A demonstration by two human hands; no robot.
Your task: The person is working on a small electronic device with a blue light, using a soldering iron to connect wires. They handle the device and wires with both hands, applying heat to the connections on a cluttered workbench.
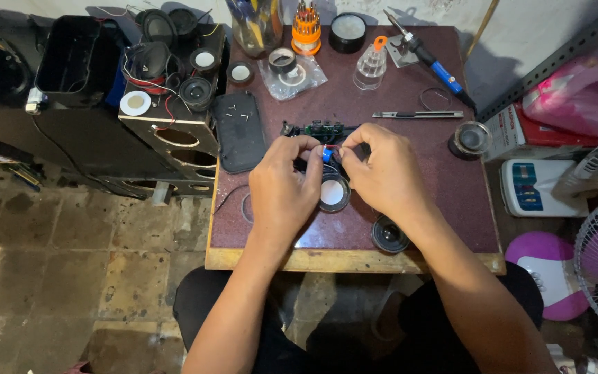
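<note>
Your left hand (pixel 282 187) and right hand (pixel 381 172) meet over the middle of the dark red worktop (pixel 451 201). Both hands are pinching a tiny blue part (pixel 327 156) between fingertips. It sits just in front of the green circuit board (pixel 327 129) and above a small round speaker (pixel 333 193).

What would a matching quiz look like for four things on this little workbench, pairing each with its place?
Things:
1. soldering iron
2. screwdriver set
3. small speaker
4. black plastic cover

Places:
A. near edge of the table, beside the right hand
B. far right corner, blue handle
C. left side, beyond the left hand
D. far edge, orange stand

Pairs: 1-B, 2-D, 3-A, 4-C
</note>
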